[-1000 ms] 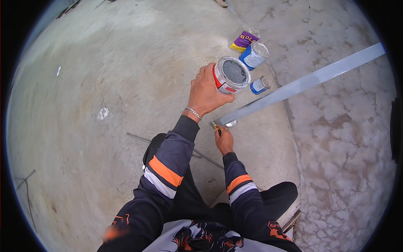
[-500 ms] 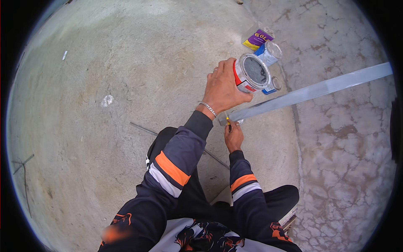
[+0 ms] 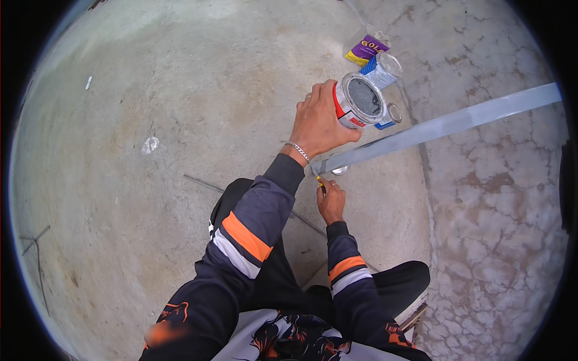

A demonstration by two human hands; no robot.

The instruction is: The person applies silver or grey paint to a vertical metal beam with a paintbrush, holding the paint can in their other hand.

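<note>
My left hand is wrapped round the side of a red-and-white paint can. Thick grey paint shows through its round open top. Lower down, my right hand grips a slim tool with a yellow-and-black handle; its pale, narrow tip is at the near end of a long grey bar. Whether the tip touches the bar I cannot tell. The bar passes under the held can and runs off to the right. A round metal lid lies partly hidden beneath the bar's near end.
Beyond the held can stand a purple-and-yellow tin, a blue-and-white can and a smaller blue can. Thin metal rods lie on the concrete floor by my legs. A seam divides smooth concrete from cracked ground.
My right hand has shifted slightly left and down, bringing the tool to the bar's very end. The left hand still holds the can, nearly in the same place.
</note>
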